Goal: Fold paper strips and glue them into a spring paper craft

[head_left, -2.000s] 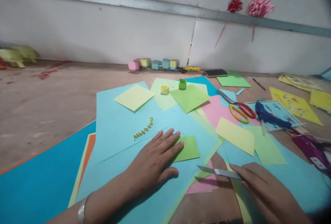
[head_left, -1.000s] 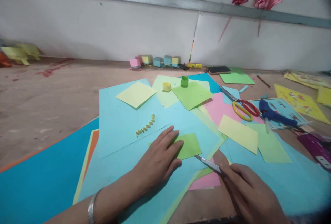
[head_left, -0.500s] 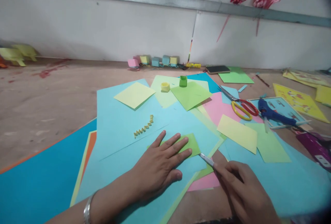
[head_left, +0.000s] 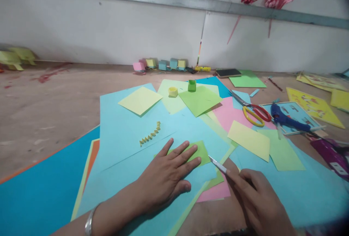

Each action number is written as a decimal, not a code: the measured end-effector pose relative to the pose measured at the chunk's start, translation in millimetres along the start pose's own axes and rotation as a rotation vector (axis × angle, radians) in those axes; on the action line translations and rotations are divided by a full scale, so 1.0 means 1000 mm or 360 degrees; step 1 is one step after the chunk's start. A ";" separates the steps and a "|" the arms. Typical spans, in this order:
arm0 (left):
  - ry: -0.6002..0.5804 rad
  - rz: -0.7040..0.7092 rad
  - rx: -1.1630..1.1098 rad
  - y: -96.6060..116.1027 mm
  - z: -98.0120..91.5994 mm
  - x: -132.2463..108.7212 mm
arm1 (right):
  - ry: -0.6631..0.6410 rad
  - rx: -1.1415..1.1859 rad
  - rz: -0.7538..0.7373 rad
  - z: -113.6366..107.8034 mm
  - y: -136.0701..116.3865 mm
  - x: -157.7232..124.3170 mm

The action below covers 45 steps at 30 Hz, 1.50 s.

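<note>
My left hand lies flat with its fingers spread, pressing a green paper piece onto a light blue sheet. In my right hand is a craft knife, gripped like a pen. Its blade tip is at the right edge of the green piece, just beside my left fingertips. Part of that green piece is hidden under the left hand. A folded yellow zigzag paper strip rests on the blue sheet beyond my fingers.
Scissors, a blue glue gun and a phone lie to the right. Small yellow and green paper boxes stand farther back. Loose coloured sheets overlap around them, and a paper train sits by the wall.
The knife tip has moved slightly up and left along the green piece's right edge. My left hand keeps its place on the paper. The whole view has shifted a little.
</note>
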<state>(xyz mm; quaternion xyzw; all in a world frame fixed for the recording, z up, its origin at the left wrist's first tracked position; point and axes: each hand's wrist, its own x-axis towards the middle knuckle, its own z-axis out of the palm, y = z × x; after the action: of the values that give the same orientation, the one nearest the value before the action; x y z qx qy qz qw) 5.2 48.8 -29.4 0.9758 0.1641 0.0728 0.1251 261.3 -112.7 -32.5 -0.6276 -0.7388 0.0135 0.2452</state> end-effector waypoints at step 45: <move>-0.0060 -0.0051 -0.0005 0.000 -0.003 0.002 | -0.0021 -0.0098 0.0050 0.005 -0.007 0.044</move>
<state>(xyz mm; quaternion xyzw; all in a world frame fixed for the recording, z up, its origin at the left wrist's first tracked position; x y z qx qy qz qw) 6.5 49.7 -25.8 0.9740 0.1773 0.0527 0.1309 249.4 -71.8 -19.9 -0.6463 -0.7306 -0.0013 0.2205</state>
